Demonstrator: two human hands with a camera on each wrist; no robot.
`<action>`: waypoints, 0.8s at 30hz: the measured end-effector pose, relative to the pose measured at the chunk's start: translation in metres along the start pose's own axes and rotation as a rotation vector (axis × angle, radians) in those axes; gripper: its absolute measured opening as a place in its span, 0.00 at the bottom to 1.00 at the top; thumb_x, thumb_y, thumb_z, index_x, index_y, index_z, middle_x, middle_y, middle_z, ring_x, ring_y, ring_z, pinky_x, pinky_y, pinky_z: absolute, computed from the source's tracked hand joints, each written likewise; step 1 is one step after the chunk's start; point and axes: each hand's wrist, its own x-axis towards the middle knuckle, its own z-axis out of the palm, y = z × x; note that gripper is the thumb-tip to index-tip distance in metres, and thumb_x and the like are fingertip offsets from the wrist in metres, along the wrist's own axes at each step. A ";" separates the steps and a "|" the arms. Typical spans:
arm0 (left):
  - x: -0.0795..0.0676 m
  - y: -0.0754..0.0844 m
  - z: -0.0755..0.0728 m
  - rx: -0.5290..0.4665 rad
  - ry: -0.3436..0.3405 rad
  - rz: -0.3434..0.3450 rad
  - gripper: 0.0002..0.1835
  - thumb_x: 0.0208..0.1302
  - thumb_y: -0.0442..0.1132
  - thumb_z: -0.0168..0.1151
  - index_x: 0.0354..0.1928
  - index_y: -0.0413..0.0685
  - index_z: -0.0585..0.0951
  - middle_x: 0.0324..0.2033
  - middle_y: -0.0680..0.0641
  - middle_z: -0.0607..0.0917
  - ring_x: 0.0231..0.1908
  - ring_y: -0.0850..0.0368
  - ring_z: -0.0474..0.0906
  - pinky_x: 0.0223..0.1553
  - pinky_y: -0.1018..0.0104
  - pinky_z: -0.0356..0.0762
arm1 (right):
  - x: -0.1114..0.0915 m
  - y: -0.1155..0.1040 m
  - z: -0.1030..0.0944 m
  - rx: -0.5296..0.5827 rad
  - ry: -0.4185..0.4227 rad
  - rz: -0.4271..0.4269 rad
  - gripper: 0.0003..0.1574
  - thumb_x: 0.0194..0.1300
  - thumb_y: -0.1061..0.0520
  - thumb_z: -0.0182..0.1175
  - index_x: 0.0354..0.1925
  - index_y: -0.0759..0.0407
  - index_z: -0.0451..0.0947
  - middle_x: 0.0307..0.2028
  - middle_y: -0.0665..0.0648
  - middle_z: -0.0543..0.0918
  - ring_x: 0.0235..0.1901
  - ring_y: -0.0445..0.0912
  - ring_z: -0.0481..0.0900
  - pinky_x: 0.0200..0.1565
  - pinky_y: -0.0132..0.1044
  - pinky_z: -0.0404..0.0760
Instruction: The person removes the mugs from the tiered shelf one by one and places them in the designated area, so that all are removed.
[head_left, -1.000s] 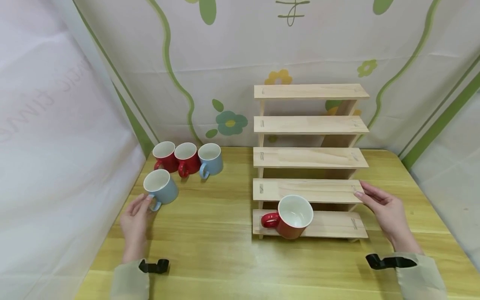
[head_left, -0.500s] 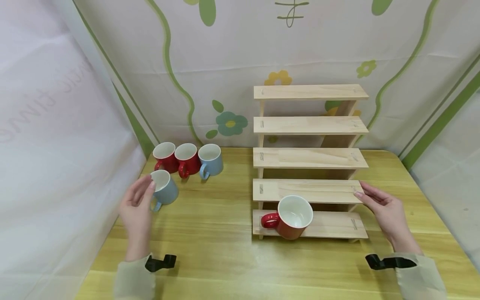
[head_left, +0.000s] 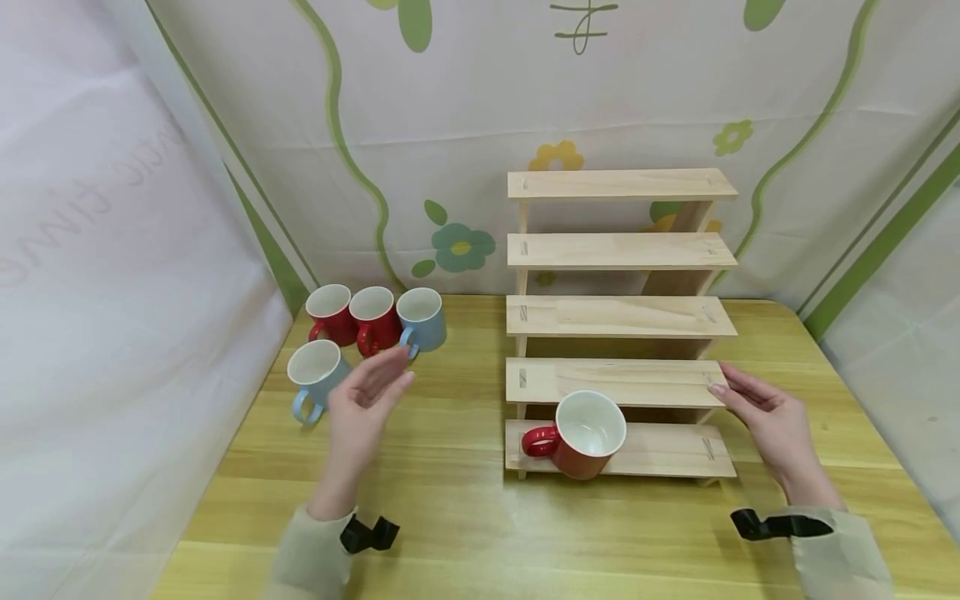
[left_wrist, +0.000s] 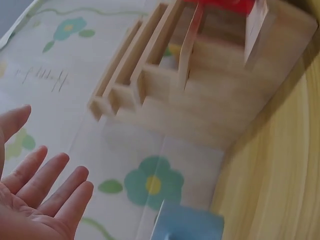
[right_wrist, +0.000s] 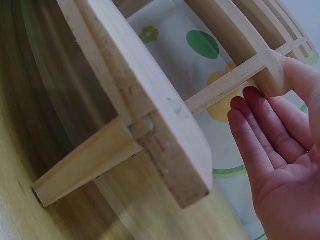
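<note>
My left hand (head_left: 367, 404) hovers over the table, fingers spread and nothing in them. Just left of it, partly hidden, stands a light blue mug (head_left: 318, 383); its handle faces the near left. In the left wrist view the palm and fingers (left_wrist: 45, 187) are bare. My right hand (head_left: 776, 429) pinches the right end of the second-lowest board of a stepped wooden shelf rack (head_left: 622, 315). In the right wrist view the thumb lies on that board (right_wrist: 272, 80), the other fingers beneath it. A red mug (head_left: 581, 458) sits on the lowest board, handle to the left.
Behind the left hand, two red mugs (head_left: 337, 325) and another light blue mug (head_left: 426, 327) stand in a row on the wooden table (head_left: 450, 533). A printed cloth (head_left: 450, 100) hangs behind the rack, and a white cloth wall (head_left: 97, 275) flanks the left side.
My left hand has let go of the near light blue mug's handle, lifted and moved right, past the mug. The right hand and the rack stay put.
</note>
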 end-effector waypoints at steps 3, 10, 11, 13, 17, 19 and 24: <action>-0.004 0.000 0.014 0.013 -0.079 -0.032 0.18 0.64 0.27 0.70 0.56 0.36 0.83 0.53 0.39 0.85 0.54 0.50 0.83 0.54 0.60 0.81 | 0.000 0.000 0.000 0.003 -0.002 0.002 0.27 0.66 0.63 0.70 0.63 0.60 0.80 0.50 0.41 0.87 0.48 0.31 0.82 0.45 0.21 0.80; -0.014 -0.004 0.044 0.020 -0.244 -0.082 0.18 0.65 0.34 0.72 0.56 0.42 0.84 0.54 0.42 0.86 0.56 0.47 0.82 0.59 0.51 0.78 | 0.000 0.000 0.000 -0.001 -0.005 0.001 0.28 0.66 0.63 0.70 0.64 0.61 0.79 0.51 0.41 0.86 0.48 0.31 0.82 0.46 0.21 0.80; -0.016 -0.005 0.048 0.023 -0.265 -0.082 0.18 0.65 0.35 0.72 0.56 0.42 0.84 0.54 0.43 0.86 0.56 0.47 0.82 0.60 0.51 0.78 | 0.000 0.000 0.000 -0.001 -0.005 0.001 0.28 0.66 0.63 0.70 0.64 0.61 0.79 0.51 0.40 0.86 0.48 0.31 0.82 0.46 0.21 0.80; -0.019 -0.007 0.054 0.025 -0.308 -0.084 0.18 0.65 0.35 0.72 0.57 0.44 0.84 0.54 0.44 0.86 0.56 0.48 0.82 0.60 0.51 0.77 | 0.001 0.000 0.000 -0.001 -0.006 0.000 0.28 0.66 0.63 0.70 0.64 0.61 0.79 0.51 0.40 0.86 0.48 0.31 0.82 0.46 0.21 0.80; -0.025 -0.014 0.065 0.026 -0.385 -0.101 0.19 0.65 0.38 0.73 0.58 0.45 0.83 0.55 0.46 0.85 0.57 0.46 0.81 0.60 0.55 0.77 | 0.001 0.000 0.000 -0.001 -0.008 -0.001 0.28 0.67 0.63 0.70 0.64 0.60 0.79 0.51 0.40 0.86 0.49 0.31 0.81 0.46 0.21 0.80; -0.028 -0.017 0.071 0.028 -0.419 -0.115 0.20 0.65 0.39 0.73 0.58 0.47 0.83 0.55 0.48 0.85 0.58 0.45 0.80 0.60 0.56 0.77 | 0.001 0.001 0.000 0.001 -0.008 -0.002 0.28 0.67 0.63 0.69 0.64 0.60 0.79 0.51 0.40 0.86 0.49 0.31 0.81 0.46 0.21 0.80; -0.032 -0.027 0.081 0.003 -0.483 -0.149 0.20 0.64 0.38 0.74 0.57 0.47 0.83 0.54 0.47 0.86 0.57 0.43 0.81 0.59 0.57 0.78 | 0.000 0.001 -0.001 0.008 -0.009 -0.003 0.28 0.67 0.64 0.69 0.64 0.60 0.79 0.51 0.40 0.86 0.48 0.31 0.82 0.46 0.21 0.80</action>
